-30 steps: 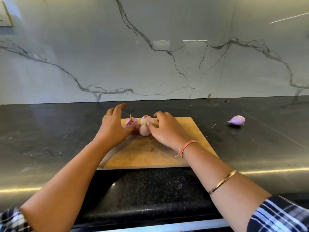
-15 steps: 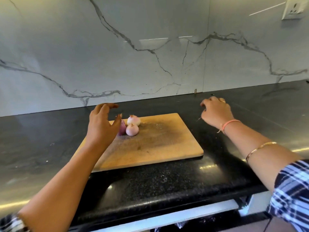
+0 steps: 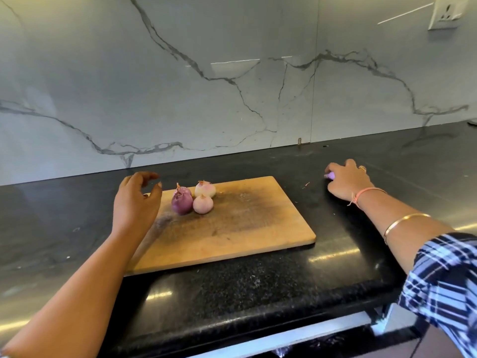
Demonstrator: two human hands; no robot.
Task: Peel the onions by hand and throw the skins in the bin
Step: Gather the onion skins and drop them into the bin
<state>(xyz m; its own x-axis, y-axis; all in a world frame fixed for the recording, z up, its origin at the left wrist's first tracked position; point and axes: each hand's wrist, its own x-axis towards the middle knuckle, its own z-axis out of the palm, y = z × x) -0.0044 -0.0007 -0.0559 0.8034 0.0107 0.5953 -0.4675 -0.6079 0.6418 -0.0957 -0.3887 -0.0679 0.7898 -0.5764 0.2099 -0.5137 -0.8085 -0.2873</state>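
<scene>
Three onions stand together on the wooden cutting board: a purple onion with bits of skin at its tip, a pale peeled onion in front and another pale onion behind. My left hand hovers open just left of them, touching none. My right hand rests on the black counter to the right of the board, its fingers curled over a small purple onion of which only the tip shows. The bin is not in view.
The black stone counter runs left to right against a white marble wall. A wall socket sits high at the right. Small skin scraps lie on the counter beside the board. A drawer edge shows below the counter.
My right hand left the onions on the board and reached right to the lone purple onion on the counter, closing over it. My left hand lifted slightly off the onions.
</scene>
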